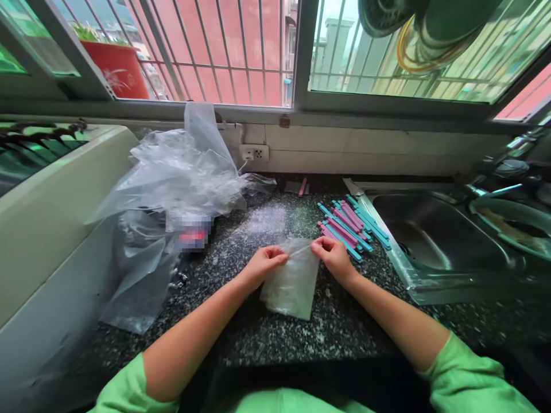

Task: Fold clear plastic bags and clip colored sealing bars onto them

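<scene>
A clear plastic bag [290, 284], flat and roughly rectangular, hangs over the front of the speckled dark counter [241, 338]. My left hand [267, 265] pinches its upper left corner between thumb and fingers. At the upper right corner, my right hand [333, 257] grips it in the same way, so the top edge is stretched between both hands. Just beyond my right hand lies a pile of pink and turquoise bag-sealing clips [346, 223]. Whether the bag holds anything I cannot tell.
A heap of crumpled clear plastic bags [189, 172] rises at the left. One pink clip [303, 187] lies on a small clear bag near the wall. To the right is a steel sink [443, 235] with a basin [516, 223]. A wall socket [255, 153] sits below the barred window.
</scene>
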`<state>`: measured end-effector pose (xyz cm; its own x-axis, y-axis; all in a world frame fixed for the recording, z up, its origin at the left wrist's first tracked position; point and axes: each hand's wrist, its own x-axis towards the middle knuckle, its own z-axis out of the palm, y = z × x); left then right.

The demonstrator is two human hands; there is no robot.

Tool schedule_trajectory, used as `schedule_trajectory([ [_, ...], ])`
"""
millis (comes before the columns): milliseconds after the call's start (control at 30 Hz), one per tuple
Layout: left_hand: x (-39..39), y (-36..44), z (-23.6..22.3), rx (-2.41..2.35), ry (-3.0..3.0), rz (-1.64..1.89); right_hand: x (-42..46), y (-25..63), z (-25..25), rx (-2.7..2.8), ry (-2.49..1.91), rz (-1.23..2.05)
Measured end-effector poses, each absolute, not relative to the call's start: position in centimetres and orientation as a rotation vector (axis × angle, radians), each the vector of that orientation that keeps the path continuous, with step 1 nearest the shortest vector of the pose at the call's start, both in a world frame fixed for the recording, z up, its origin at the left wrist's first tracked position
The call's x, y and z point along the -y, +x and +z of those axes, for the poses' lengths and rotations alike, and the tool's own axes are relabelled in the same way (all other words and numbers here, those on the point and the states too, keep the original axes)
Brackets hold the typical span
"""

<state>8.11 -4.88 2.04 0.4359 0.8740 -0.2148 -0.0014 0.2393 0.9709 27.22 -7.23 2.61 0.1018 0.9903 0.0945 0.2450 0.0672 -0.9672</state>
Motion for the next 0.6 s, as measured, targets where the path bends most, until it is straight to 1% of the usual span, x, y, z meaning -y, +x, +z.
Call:
schedule_trajectory([
  [167, 5.0, 8.3, 2.4, -0.904, 1.109, 0.834, 7.6, 26.9, 2.7, 1.463, -1.346, 0.939],
  [267, 5.0, 8.4, 2.4, -0.980, 1.133, 0.887, 7.8, 26.6, 2.7, 1.511, -1.335, 0.946],
  [433, 4.9, 8.3, 2.7, -1.035, 1.080, 1.030, 7.7, 26.7, 2.5, 1.587, -1.312, 1.036],
  [600, 4.8, 8.0, 3.2, -0.878, 0.909, 1.035, 7.6, 26.7, 2.3, 1.513, -1.293, 0.980],
])
